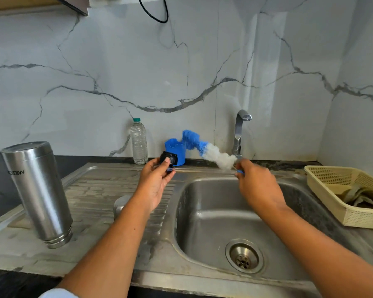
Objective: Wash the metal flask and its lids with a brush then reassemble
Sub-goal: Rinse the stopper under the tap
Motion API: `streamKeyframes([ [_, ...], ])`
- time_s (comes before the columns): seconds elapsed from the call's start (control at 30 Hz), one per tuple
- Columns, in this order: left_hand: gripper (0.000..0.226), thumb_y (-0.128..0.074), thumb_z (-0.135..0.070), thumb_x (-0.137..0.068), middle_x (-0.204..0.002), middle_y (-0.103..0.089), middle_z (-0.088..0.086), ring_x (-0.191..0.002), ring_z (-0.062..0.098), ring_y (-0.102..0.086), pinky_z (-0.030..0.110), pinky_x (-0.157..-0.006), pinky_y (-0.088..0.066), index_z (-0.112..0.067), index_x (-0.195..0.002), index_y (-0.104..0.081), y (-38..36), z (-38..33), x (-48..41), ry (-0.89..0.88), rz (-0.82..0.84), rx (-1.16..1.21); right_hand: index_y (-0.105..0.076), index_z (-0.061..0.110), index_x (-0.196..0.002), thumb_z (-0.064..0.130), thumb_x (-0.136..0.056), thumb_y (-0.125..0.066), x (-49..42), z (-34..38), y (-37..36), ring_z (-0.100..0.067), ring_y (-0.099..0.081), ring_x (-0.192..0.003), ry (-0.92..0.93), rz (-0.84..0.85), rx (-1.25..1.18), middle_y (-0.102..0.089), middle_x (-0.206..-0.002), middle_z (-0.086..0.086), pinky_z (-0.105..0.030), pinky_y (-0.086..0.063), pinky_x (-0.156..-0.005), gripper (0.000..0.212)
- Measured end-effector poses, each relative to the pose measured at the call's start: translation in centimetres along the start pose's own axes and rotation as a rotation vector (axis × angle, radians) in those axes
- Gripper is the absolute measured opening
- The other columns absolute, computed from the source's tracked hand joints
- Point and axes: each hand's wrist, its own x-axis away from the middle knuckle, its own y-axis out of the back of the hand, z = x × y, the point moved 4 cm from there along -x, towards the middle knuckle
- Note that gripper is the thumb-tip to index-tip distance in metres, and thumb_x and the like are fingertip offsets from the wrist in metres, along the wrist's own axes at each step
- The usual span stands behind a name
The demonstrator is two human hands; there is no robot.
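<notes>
Nearest us, the front rim of the steel sink (202, 218) runs along the counter edge, and its rounded basin lies open under our forearms, with a ringed drain (244, 255) at the bottom. To the left the ribbed draining board (91, 198) is dull and stained; the metal flask (38, 190) stands mouth down on it, a brushed cylinder with threads at its base, well apart from both hands. A small domed metal cap (121, 204) sits on the board just behind our left forearm. Over the basin's far rim our left hand (154, 181) pinches the round black lid (169, 159) between thumb and fingers, and our right hand (258, 186), slightly blurred, curls round the handle of the brush (205, 149), whose fluffy white and blue bristles slant up-left, near the lid. A cream slotted basket (332, 203) holding a cloth (362, 196) crowds the right edge. At the back stand a blue holder (177, 150), a clear plastic bottle (139, 143) and a steel tap (239, 132) against the veined marble wall (95, 61)
</notes>
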Motion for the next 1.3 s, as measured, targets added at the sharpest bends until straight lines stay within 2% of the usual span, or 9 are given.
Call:
streamKeyframes([
  [0.17,0.022,-0.067,-0.013,-0.098,-0.127,-0.069,0.017,-0.115,0.026,-0.070,0.037,-0.099,-0.057,-0.008,-0.118,-0.062,0.5,-0.3,-0.2,0.004,-0.027,0.049,-0.065,0.018,-0.108,0.007,-0.094,-0.056,-5.7,7.2,3.0,-0.030,-0.066,-0.091,0.233,-0.136,0.520,-0.069,-0.099,-0.006,-0.035,-0.044,-0.068,0.019],
  [0.33,0.030,-0.069,-0.014,-0.097,-0.128,-0.069,0.017,-0.113,0.026,-0.070,0.039,-0.099,-0.057,-0.009,-0.125,-0.061,0.8,0.0,-0.7,0.025,-0.057,0.092,-0.067,0.020,-0.104,0.014,-0.095,-0.061,-11.3,12.8,2.8,-0.025,-0.063,-0.100,0.352,-0.125,0.839,-0.069,-0.097,-0.001,-0.038,-0.041,-0.087,0.013],
  [0.53,0.034,-0.071,-0.015,-0.094,-0.122,-0.071,0.017,-0.110,0.027,-0.072,0.038,-0.095,-0.059,-0.008,-0.125,-0.061,1.0,0.4,-1.3,0.059,-0.078,0.190,-0.066,0.020,-0.099,0.015,-0.097,-0.059,-15.9,16.4,0.6,-0.024,-0.060,-0.108,0.458,-0.136,0.965,-0.069,-0.100,-0.001,-0.041,-0.036,-0.103,0.009],
  [0.63,0.035,-0.072,-0.015,-0.093,-0.120,-0.072,0.016,-0.108,0.026,-0.072,0.040,-0.098,-0.058,-0.009,-0.126,-0.061,0.8,0.9,-1.5,0.074,-0.073,0.204,-0.060,0.021,-0.086,0.013,-0.098,-0.054,-17.9,17.7,-0.6,-0.022,-0.060,-0.108,0.517,-0.176,0.957,-0.065,-0.092,0.003,-0.040,-0.032,-0.108,0.016],
  [0.77,0.037,-0.070,-0.015,-0.095,-0.121,-0.072,0.016,-0.108,0.024,-0.072,0.041,-0.101,-0.057,-0.009,-0.130,-0.061,0.7,1.4,-1.6,0.074,-0.055,0.214,-0.071,0.021,-0.095,0.014,-0.098,-0.055,-20.5,18.4,-3.4,-0.023,-0.058,-0.112,0.594,-0.241,1.021,-0.069,-0.094,0.006,-0.043,-0.026,-0.117,0.018],
  [0.83,0.036,-0.070,-0.015,-0.096,-0.122,-0.072,0.016,-0.109,0.024,-0.072,0.042,-0.102,-0.056,-0.010,-0.131,-0.061,0.6,1.5,-1.6,0.073,-0.052,0.222,-0.073,0.021,-0.099,0.016,-0.098,-0.057,-21.3,18.4,-5.0,-0.023,-0.056,-0.114,0.621,-0.250,1.045,-0.071,-0.100,0.006,-0.043,-0.029,-0.115,0.017],
  [0.97,0.031,-0.069,-0.014,-0.096,-0.118,-0.073,0.015,-0.108,0.025,-0.072,0.043,-0.102,-0.056,-0.011,-0.127,-0.063,0.3,1.5,-1.4,0.072,-0.050,0.228,-0.076,0.026,-0.099,0.024,-0.094,-0.068,-22.0,18.6,-7.0,-0.021,-0.057,-0.110,0.638,-0.224,1.030,-0.071,-0.097,0.009,-0.034,-0.044,-0.094,0.010],
  [1.1,0.032,-0.070,-0.014,-0.096,-0.118,-0.073,0.014,-0.109,0.026,-0.072,0.043,-0.101,-0.057,-0.012,-0.127,-0.063,0.4,1.7,-1.8,0.073,-0.056,0.227,-0.070,0.012,-0.119,0.012,-0.099,-0.060,-23.0,18.7,-8.4,-0.027,-0.058,-0.117,0.609,-0.164,1.034,-0.068,-0.118,-0.006,-0.038,-0.048,-0.093,0.022],
  [1.3,0.036,-0.072,-0.015,-0.095,-0.120,-0.072,0.016,-0.111,0.026,-0.072,0.038,-0.096,-0.059,-0.010,-0.129,-0.062,0.3,1.8,-1.5,0.089,-0.052,0.220,-0.064,0.010,-0.119,0.004,-0.096,-0.061,-22.2,17.7,-8.2,-0.028,-0.062,-0.110,0.589,-0.154,0.862,-0.065,-0.121,-0.011,-0.037,-0.051,-0.082,0.024],
])
